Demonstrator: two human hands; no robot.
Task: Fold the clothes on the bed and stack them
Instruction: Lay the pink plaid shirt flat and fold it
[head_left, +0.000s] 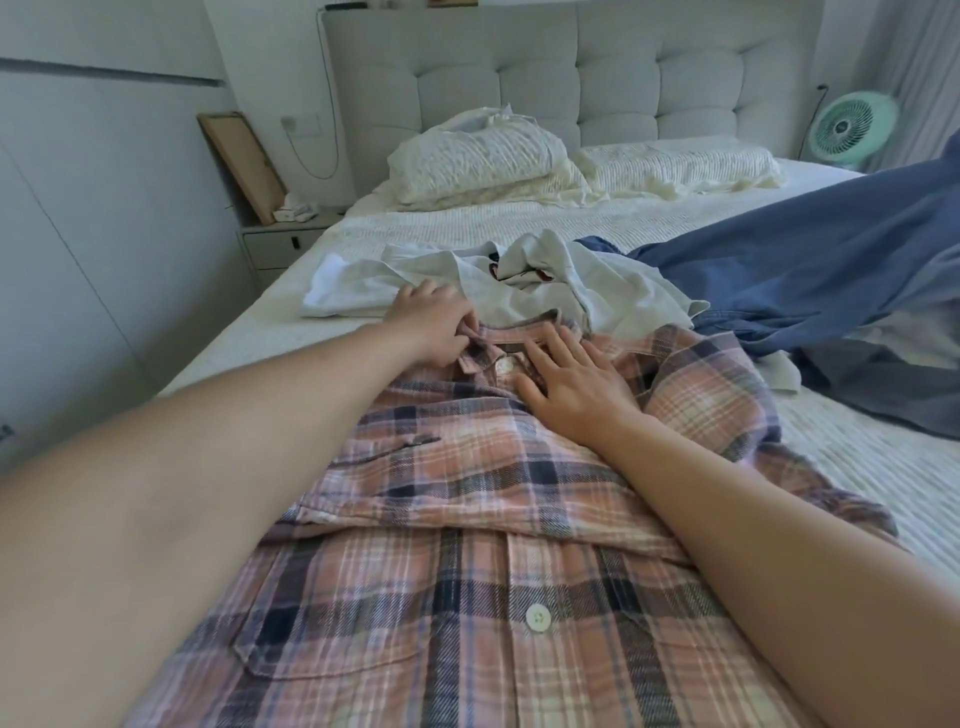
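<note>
I have the plaid shirt (467, 519) spread front-up on the bed (857, 467), filling the lower centre of the frame with its collar toward the middle. My left hand (431, 322) pinches the left collar point between curled fingers; my right hand (571, 379) lies flat with fingers spread, pressing the cloth just right of the top button (503, 367).

I judge the step to be squaring the collar before the first fold. To do it well I should draw the collar point outward and flat while the right palm pins the placket so the front does not creep, then smooth toward the shoulders. The right side of the shirt is bunched, so I should flatten it first.

Above the collar, at mid-frame, a white garment (415, 280) lies crumpled, and a blue garment (805, 270) sprawls at the right; both are unfolded.

A small label shows inside the collar, but I cannot read any writing on it.
</note>
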